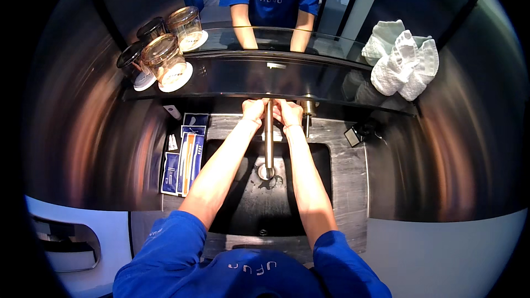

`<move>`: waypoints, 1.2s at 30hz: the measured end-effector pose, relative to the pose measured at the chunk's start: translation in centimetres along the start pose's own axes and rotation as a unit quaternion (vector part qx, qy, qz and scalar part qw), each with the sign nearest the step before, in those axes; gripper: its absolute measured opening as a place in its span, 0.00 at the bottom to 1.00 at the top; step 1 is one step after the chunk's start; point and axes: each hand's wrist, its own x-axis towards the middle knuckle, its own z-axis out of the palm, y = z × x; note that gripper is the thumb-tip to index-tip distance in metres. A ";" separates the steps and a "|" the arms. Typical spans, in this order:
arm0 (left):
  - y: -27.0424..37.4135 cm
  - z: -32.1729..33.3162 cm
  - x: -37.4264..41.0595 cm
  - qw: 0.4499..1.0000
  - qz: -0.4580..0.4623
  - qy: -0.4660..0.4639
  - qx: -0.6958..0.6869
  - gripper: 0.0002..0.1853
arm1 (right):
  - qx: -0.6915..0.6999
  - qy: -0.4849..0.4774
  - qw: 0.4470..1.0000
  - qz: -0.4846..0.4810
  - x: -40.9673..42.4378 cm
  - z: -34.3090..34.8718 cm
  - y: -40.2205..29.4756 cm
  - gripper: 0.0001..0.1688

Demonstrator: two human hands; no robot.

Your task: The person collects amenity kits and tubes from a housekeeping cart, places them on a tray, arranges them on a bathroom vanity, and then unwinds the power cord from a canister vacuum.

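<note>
A metal tap spout (269,136) reaches forward over a black rectangular sink basin (232,215). At the far end of the spout, by the front edge of the shelf, my left hand (252,111) is on its left side with the fingers curled inward. My right hand (291,112) mirrors it on the other side, its fingers bent close to the tap. The shelf edge and the spout partly hide the fingertips, so I cannot tell whether either hand grips anything. Beneath the spout's tip lies the round drain (265,171), with wet marks near it.
A dark glass shelf (232,76) spans the back, carrying several lidded glasses (163,60) and rolled white towels (403,64). Sachets (190,161) lie left on the grey stone counter (350,182). A metal fixture (307,107) stands beside my right hand. A mirror (352,20) rises behind.
</note>
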 end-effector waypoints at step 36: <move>-1.8 -0.8 1.4 1.000 -0.007 0.021 0.007 0.06 | 0.079 -0.002 0.995 0.057 0.2 0.5 1.5 0.10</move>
